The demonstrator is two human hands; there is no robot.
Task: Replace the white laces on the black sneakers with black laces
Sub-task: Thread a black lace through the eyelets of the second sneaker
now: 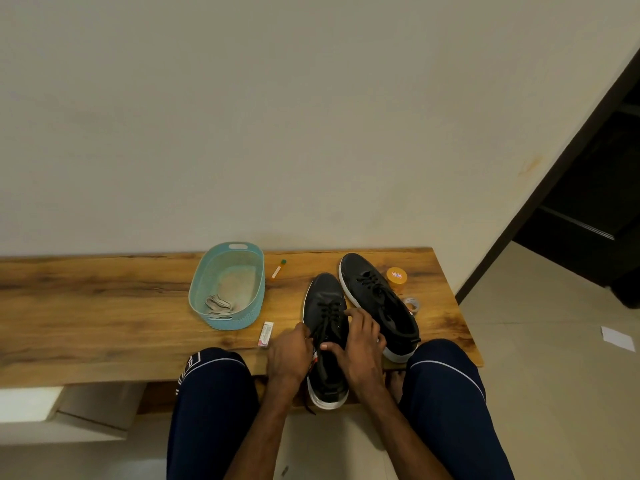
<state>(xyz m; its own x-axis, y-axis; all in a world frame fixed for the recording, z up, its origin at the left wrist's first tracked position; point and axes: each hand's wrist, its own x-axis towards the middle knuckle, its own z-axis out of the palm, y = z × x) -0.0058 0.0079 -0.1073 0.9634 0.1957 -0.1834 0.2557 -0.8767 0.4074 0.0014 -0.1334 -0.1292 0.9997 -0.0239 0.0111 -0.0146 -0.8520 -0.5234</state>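
Two black sneakers with white soles lie on a wooden bench (104, 306). The near sneaker (323, 299) points away from me, its heel over the bench's front edge, with black laces (329, 311) threaded through its eyelets. My left hand (289, 353) holds the lace at the shoe's left side. My right hand (363, 344) grips the shoe's right side, thumb on the tongue. The far sneaker (377, 299) lies to the right with black laces in it. White laces (218, 304) lie bundled in a teal basket (249, 317).
A small white box (266, 334) lies left of my left hand. An orange-capped tube (278, 270) lies behind the basket's right side. An orange jar (397, 278) and a tape roll (412, 303) sit right of the far sneaker. My knees flank the near shoe.
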